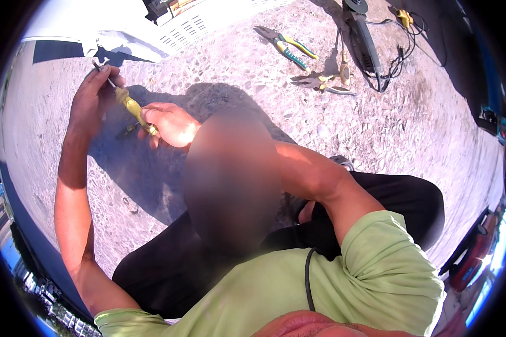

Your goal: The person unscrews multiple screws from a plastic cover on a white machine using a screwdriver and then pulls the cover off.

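Note:
At the left, beside the edge of a white metal casing [123, 42], my right hand [171, 124] is wrapped around the yellow handle of a screwdriver [132, 106]. The screwdriver slants up and left. My left hand [95, 92] is closed near its far end, with thumb and fingers about the thin shaft. A small dark piece shows at those fingertips, too small to name. Under the right hand, in shadow, lies a dark and yellow object [126, 132] that I cannot make out. A blurred oval hides part of my right forearm and lap.
On the rough concrete ground [242, 73] lie pliers [287, 48], a second pair of pliers [323, 84] and a tool with a wooden-looking handle [344, 70]. An angle grinder [364, 42] sits beyond them, its black cord [399, 56] coiled near a yellow plug [404, 18].

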`<state>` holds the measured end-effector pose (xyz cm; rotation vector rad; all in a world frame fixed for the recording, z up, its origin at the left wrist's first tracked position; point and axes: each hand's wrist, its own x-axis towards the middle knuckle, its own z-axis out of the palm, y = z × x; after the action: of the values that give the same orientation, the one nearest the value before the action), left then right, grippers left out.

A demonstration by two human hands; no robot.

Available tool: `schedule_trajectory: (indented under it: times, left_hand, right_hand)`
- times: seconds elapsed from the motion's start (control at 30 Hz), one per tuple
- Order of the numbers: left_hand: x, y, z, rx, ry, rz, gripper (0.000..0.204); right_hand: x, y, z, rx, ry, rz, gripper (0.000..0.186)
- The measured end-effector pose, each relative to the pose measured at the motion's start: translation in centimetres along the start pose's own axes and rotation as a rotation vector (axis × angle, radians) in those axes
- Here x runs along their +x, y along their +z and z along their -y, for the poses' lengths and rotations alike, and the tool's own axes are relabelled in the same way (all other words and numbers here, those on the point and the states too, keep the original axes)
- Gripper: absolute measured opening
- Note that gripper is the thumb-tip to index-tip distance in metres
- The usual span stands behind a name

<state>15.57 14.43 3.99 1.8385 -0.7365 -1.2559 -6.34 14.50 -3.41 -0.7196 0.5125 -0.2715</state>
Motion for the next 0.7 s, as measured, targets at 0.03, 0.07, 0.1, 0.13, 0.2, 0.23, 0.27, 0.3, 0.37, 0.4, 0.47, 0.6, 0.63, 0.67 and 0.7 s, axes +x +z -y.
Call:
schedule_trajectory:
  times: [0.03,0.07,0.1,0.13,0.2,0.23,0.27,0.3,0.37,0.4,0.47,0.6,0.63,0.67,0.7]
  left_hand:
    - [0.6,1.0,-0.6,0.016,0.005,0.029,0.029]
    - [0.5,0.1,-0.3,0.063,0.001,0.065,0.030]
    - [0.4,-0.4,0.0,0.071,0.002,0.061,0.031]
    - [0.3,-0.8,0.4,0.079,0.003,0.058,0.032]
    - [0.3,-0.7,0.8,0.082,0.008,0.052,0.033]
    - [0.3,-0.3,1.0,0.079,0.012,0.047,0.033]
    - [0.3,-0.3,1.2,0.078,0.015,0.041,0.034]
    - [0.3,-0.3,1.4,0.073,0.022,0.043,0.035]
    - [0.5,-0.2,1.9,0.064,0.036,0.049,0.036]
    - [0.5,-0.2,2.2,0.052,0.042,0.064,0.037]
    - [0.5,-0.6,3.1,0.024,0.052,0.080,0.038]
    - [0.0,-0.7,3.3,0.030,0.042,0.041,0.037]
    - [0.4,-0.3,3.0,0.048,0.063,0.075,0.037]
    - [0.9,0.0,2.9,0.061,0.094,0.097,0.037]
    - [1.1,0.2,2.9,0.072,0.121,0.122,0.036]
  right_hand:
    - [-0.4,-0.6,0.5,0.011,-0.018,-0.029,0.034]
    - [-0.3,-0.3,0.3,0.017,-0.004,-0.022,0.035]
    - [-0.1,0.0,0.2,0.021,0.017,-0.020,0.035]
    - [0.0,0.3,0.2,0.025,0.036,-0.020,0.035]
    - [-0.1,0.5,0.2,0.035,0.062,-0.029,0.035]
    - [-0.1,0.4,0.1,0.043,0.067,-0.035,0.035]
    - [-0.1,0.5,0.0,0.053,0.072,-0.040,0.035]
    - [0.1,0.5,-0.2,0.049,0.065,-0.035,0.035]
    - [0.4,0.4,-0.3,0.041,0.051,-0.028,0.035]
    - [0.5,0.3,-0.3,0.037,0.057,-0.028,0.035]
    - [0.8,0.6,-0.4,0.022,0.076,-0.016,0.036]
    - [1.5,1.9,-0.8,0.021,0.095,-0.032,0.037]
    - [0.7,1.9,0.0,0.002,0.104,-0.067,0.038]
    - [0.7,1.4,0.3,0.022,0.114,-0.051,0.039]
    - [0.9,1.1,0.4,0.042,0.129,-0.040,0.039]
